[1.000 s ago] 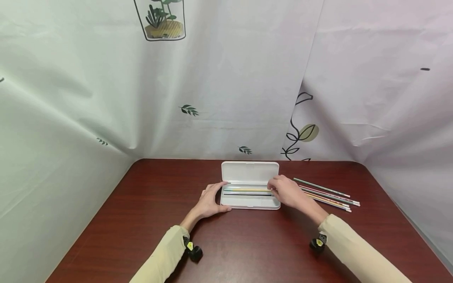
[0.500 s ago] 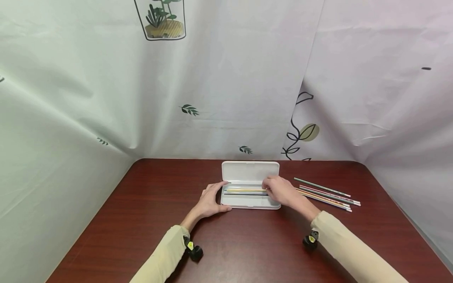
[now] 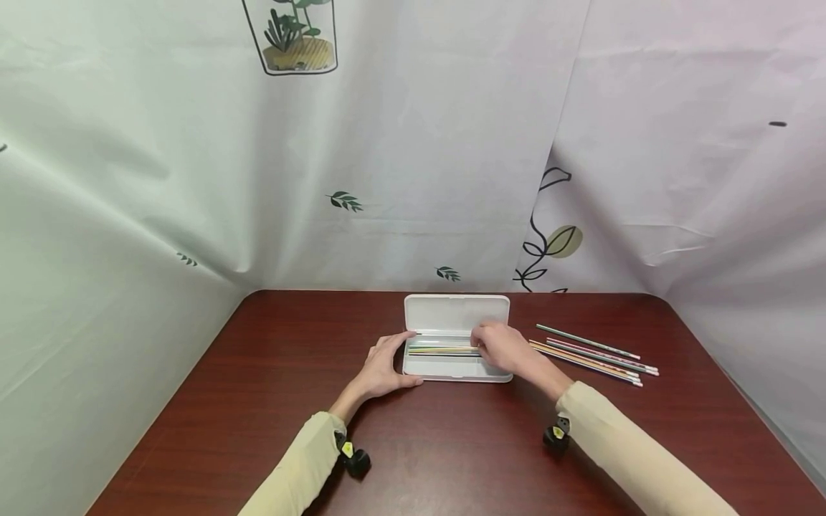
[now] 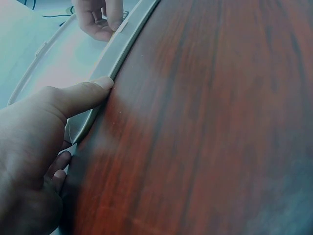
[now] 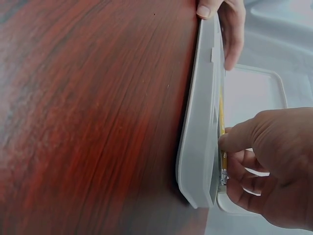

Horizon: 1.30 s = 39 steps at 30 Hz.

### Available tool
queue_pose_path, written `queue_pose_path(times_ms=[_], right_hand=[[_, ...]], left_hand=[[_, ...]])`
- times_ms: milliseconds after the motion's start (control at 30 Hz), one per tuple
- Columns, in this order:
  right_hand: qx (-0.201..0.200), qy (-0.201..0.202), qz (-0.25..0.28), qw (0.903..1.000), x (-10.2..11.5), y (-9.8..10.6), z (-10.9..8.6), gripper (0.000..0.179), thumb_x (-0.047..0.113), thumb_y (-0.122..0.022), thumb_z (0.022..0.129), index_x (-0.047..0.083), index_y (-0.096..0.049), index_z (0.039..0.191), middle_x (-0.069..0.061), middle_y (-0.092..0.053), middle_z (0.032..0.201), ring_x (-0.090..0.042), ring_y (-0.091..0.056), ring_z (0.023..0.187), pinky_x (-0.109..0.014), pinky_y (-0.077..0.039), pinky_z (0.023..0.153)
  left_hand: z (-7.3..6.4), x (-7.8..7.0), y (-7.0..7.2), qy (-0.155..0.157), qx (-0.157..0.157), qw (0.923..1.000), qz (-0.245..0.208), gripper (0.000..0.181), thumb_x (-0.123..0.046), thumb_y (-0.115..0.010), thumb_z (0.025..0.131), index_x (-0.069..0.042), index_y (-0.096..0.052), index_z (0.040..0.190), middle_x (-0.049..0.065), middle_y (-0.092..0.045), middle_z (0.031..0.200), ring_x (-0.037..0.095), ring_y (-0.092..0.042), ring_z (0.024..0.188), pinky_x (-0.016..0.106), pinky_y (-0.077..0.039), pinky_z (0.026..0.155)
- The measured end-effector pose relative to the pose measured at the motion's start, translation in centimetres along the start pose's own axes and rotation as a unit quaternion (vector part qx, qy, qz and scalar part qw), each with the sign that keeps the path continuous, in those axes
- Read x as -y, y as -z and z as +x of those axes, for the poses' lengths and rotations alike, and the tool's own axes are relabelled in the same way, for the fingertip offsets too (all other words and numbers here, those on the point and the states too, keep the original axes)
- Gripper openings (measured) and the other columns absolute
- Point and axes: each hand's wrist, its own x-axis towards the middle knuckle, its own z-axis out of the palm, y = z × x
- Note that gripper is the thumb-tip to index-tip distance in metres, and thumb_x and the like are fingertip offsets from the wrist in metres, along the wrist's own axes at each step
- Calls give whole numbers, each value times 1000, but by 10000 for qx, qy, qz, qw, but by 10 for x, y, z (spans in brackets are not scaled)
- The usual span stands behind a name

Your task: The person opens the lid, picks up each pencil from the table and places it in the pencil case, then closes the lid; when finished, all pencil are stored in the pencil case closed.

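1. Position: the white pencil case (image 3: 439, 378) lies open on the desk (image 3: 387, 459), at 12 o'clock from the person. Its lid (image 3: 445, 314) stands raised along the 12 o'clock side.
2. Left grip (image 3: 379, 367): spread around the case's 9 o'clock end, thumb against the near wall. Hold it steady; light pressure should be enough to stop the case sliding.
3. Right grip (image 3: 503, 349): nearly closed, pinching the yellow pencil (image 5: 224, 164) between thumb and fingers over the case's 3 o'clock half.
4. Yellow pencil: lies lengthwise within the case, its far end pointing to 9 o'clock. The coloured strips beside it are too small to separate.
5. Align the pencil parallel to the long walls and clear both ends before releasing; a skewed end could catch the rim.
6. Loose pencils (image 3: 584, 359): grouped on the desk at 3 to 4 o'clock from the case. Avoid brushing them with the right forearm.
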Motion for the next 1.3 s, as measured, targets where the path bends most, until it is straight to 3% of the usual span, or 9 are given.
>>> queue_pose_path(times_ms=[367,600,1000,1300], right_hand=[[86,-212,114,9997,0,3,-2,14,-5,-66,82,8,-69,83,-2,-61,83,-21,-61,78,-38,-52,67],[-225,-485,226,9983,-12,19,-17,9,-3,-69,83,6,-69,85,0,-57,82,-19,-54,76,-38,-49,66],[-1034,-836,491,9899,-47,41,-82,15,-6,-74,77,6,-70,85,2,-60,80,-15,-56,68,-36,-48,61],[-631,-1621,244,9845,-63,53,-132,13,-3,-73,80,4,-69,90,-4,-60,86,-19,-55,70,-42,-46,62]], left_hand=[[-1,0,-1,39,13,10000,-48,87,-28,-90,70,-13,-49,146,10,-52,143,32,-39,132,55,-29,101],[-2,2,0,-23,33,10000,-16,87,-30,-89,71,-13,-49,146,10,-52,144,32,-40,131,55,-29,102],[-1,2,1,-46,36,10000,-13,87,-30,-89,71,-13,-49,147,9,-52,144,31,-40,131,54,-28,102],[-1,1,2,-48,56,10000,-25,87,-30,-89,71,-13,-49,146,10,-52,143,32,-39,132,54,-29,101]])
